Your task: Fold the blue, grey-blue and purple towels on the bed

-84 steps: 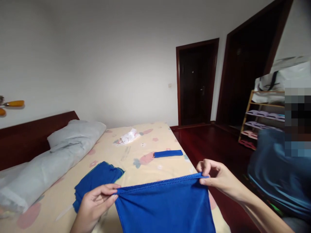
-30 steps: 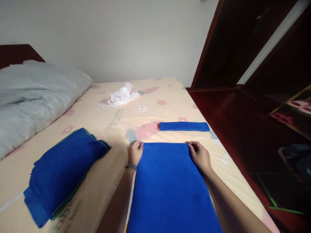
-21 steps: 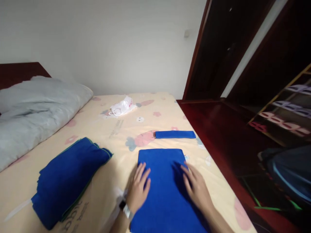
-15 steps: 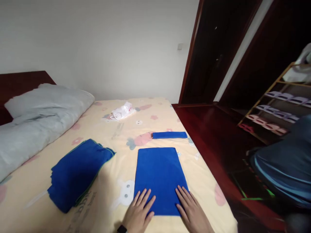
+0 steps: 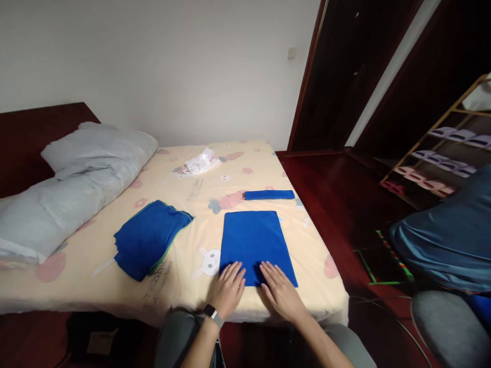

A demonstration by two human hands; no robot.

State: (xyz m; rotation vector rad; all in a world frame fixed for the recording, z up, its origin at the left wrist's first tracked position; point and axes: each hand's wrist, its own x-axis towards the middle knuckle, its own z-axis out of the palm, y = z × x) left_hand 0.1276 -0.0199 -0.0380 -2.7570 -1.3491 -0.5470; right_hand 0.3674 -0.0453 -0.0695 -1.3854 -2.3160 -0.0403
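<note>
A blue towel [image 5: 255, 243] lies flat in a rectangle near the front edge of the bed [image 5: 184, 296]. My left hand [image 5: 228, 289], with a watch on the wrist, rests palm down on the towel's near left corner, fingers spread. My right hand [image 5: 281, 290] lies flat on the near edge, right beside the left one. Neither hand grips anything. A narrow folded blue towel [image 5: 269, 194] lies just beyond the flat one. A stack of blue towels [image 5: 149, 237] sits to the left.
A grey pillow and duvet [image 5: 72, 179] lie along the bed's left side by the dark headboard. A white plastic bag [image 5: 201, 161] is at the far end. To the right are dark wooden floor, a shoe rack [image 5: 441, 153] and a person in blue [image 5: 448, 240].
The towel, held up by its top corners at first, now lies flat on the bed. My hands slid from its far edge down to its near edge, smoothing it.
</note>
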